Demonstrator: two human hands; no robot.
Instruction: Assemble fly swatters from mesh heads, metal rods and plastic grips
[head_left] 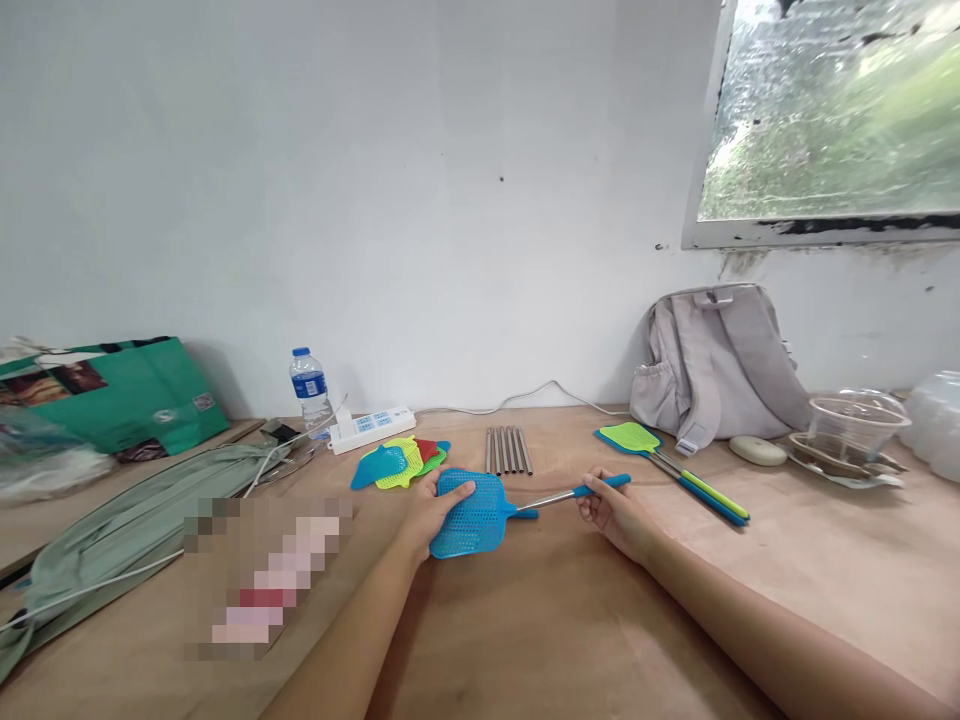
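A blue fly swatter (474, 515) is held in both my hands above the table. My left hand (433, 510) grips the left edge of its mesh head, thumb on top. My right hand (604, 505) is closed round the blue handle at the end of its thin metal rod. Under the rod, part of another blue handle (528, 515) shows on the table. Behind the swatter, several metal tubes (510, 450) lie side by side. Loose swatter heads (401, 463) in blue, yellow, green and red are piled beyond my left hand.
Swatters with a green head (630, 437) and long handles lie at right. A grey backpack (720, 360), plastic containers (855, 425) and an oval pale object (757, 451) stand behind. At left are a power strip (373, 428), water bottle (309, 385), green bag (127, 395) and grey-green cloth item (142, 520).
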